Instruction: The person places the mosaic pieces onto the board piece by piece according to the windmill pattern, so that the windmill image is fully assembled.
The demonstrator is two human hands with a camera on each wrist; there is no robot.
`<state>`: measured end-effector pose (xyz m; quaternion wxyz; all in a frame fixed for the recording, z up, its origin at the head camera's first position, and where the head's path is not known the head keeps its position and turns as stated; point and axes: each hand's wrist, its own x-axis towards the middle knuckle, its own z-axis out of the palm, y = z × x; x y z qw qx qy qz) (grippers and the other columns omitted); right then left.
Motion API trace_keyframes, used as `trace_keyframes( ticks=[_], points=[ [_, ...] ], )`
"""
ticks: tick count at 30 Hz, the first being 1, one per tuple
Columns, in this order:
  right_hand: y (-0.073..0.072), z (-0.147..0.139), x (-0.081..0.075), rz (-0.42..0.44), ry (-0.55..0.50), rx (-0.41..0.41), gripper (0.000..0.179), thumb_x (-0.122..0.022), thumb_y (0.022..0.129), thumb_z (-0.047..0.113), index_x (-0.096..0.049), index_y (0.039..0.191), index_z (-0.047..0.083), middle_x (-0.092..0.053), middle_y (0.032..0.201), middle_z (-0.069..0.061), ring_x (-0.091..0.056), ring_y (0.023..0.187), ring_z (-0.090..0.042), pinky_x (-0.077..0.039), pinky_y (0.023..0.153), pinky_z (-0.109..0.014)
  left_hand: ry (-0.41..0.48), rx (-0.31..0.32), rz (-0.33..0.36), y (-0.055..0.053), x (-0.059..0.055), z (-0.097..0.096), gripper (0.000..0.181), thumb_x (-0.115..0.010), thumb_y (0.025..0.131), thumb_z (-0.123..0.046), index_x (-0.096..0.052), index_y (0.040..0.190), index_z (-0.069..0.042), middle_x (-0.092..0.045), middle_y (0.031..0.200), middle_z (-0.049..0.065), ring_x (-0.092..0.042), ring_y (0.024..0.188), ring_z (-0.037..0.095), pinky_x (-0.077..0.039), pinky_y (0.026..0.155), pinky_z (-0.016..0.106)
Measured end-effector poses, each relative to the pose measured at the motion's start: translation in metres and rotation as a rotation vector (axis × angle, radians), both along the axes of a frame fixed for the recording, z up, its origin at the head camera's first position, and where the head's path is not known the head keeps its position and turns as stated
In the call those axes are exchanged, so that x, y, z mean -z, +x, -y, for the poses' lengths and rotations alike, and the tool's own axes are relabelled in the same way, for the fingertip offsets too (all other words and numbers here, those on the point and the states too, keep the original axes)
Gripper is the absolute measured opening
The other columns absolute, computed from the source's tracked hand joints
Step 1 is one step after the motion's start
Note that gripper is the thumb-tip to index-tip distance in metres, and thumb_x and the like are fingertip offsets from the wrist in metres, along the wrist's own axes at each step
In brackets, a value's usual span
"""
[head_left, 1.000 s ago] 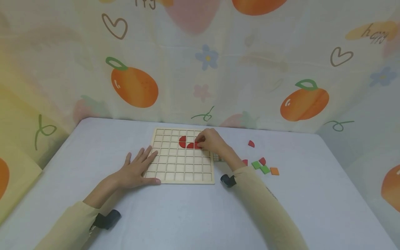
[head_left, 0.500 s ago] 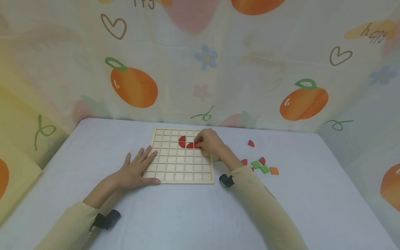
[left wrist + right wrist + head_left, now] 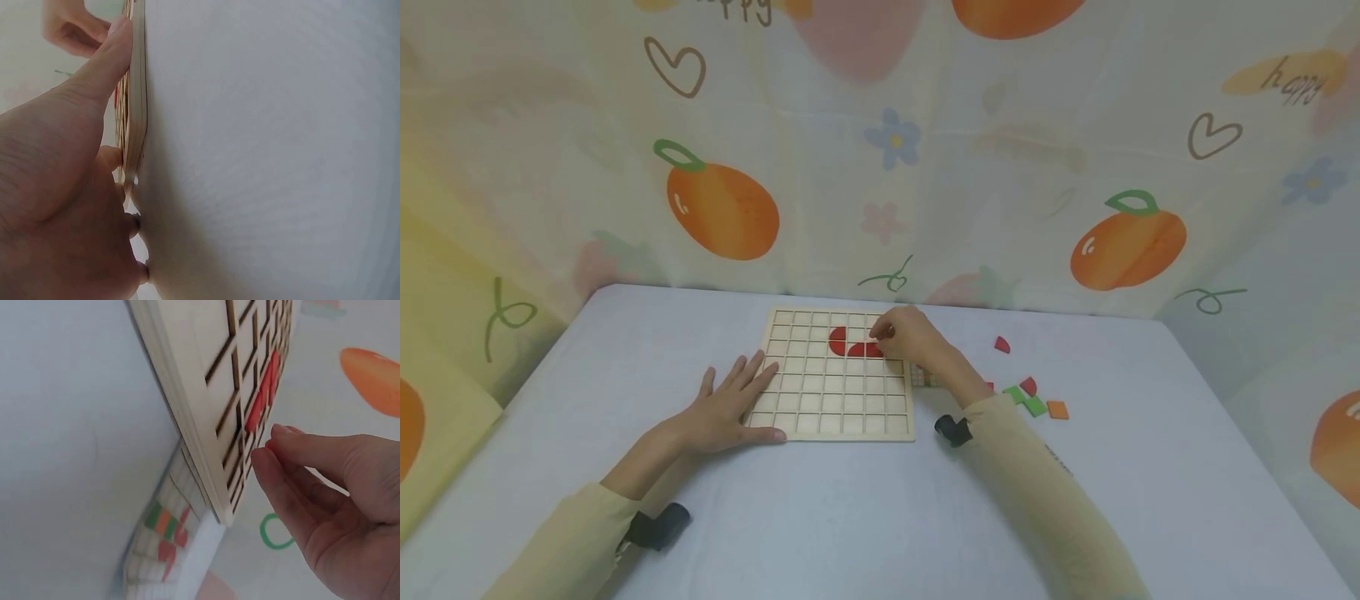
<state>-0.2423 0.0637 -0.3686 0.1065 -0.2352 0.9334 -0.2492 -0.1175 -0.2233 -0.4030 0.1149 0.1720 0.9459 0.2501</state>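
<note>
Fingers spread, the left hand (image 3: 718,417) rested on the grid board (image 3: 833,402). The right hand (image 3: 913,337) seemingly pinched a red piece (image 3: 270,444), a sliver only the right wrist view showed

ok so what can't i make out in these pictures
Right wrist view: outline of the pinched red piece, hidden by fingers of the right hand.
Head view: cells of the board behind that hand; most of another red piece, covered by the right arm.
Right wrist view: pattern on the card, blurred.
Head view: sleeve lettering, too small.
</note>
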Motion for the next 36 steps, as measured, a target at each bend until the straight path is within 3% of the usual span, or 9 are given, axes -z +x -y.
trace_keyframes(
  ticks=[7, 14, 29, 36],
  points=[
    [-0.002, -0.025, -0.011, -0.018, 0.026, 0.024, 0.021, -0.067, 0.093, 0.008, -0.072, 0.113, 0.005, -0.069, 0.106, -0.007, -0.062, 0.096, -0.021, -0.052, 0.085, -0.034, -0.019, 0.001, 0.01, 0.0, -0.002, -0.001, 0.108, -0.069, 0.081, -0.061, -0.018, 0.155, -0.001, -0.002, 0.162, 0.023, 0.002, 0.146, 0.048, 0.01, 0.107, 0.071],
    [-0.005, -0.053, -0.016, -0.046, 0.001, 0.019, 0.021, -0.067, 0.09, -0.001, -0.071, 0.11, -0.004, -0.071, 0.104, -0.014, -0.064, 0.097, -0.027, -0.053, 0.087, -0.038, -0.022, -0.002, 0.005, 0.0, -0.001, 0.0, 0.108, -0.07, 0.081, -0.06, -0.019, 0.155, -0.001, -0.003, 0.162, 0.024, 0.001, 0.146, 0.048, 0.01, 0.107, 0.071],
    [-0.017, -0.128, -0.003, -0.02, -0.027, 0.153, 0.023, -0.067, 0.09, -0.001, -0.069, 0.111, -0.008, -0.068, 0.109, -0.022, -0.064, 0.099, -0.034, -0.054, 0.083, -0.042, -0.025, 0.002, 0.005, 0.0, 0.0, 0.0, 0.108, -0.07, 0.081, -0.06, -0.019, 0.155, 0.0, -0.003, 0.162, 0.024, 0.002, 0.146, 0.049, 0.01, 0.107, 0.071],
    [-0.02, -0.153, 0.007, -0.021, 0.024, 0.224, 0.025, -0.065, 0.091, 0.003, -0.069, 0.115, -0.005, -0.068, 0.11, -0.021, -0.062, 0.096, -0.033, -0.055, 0.08, -0.04, -0.029, 0.003, 0.004, 0.0, -0.001, -0.001, 0.108, -0.069, 0.081, -0.06, -0.018, 0.155, 0.0, -0.002, 0.162, 0.023, 0.001, 0.146, 0.048, 0.01, 0.107, 0.071]
  ],
)
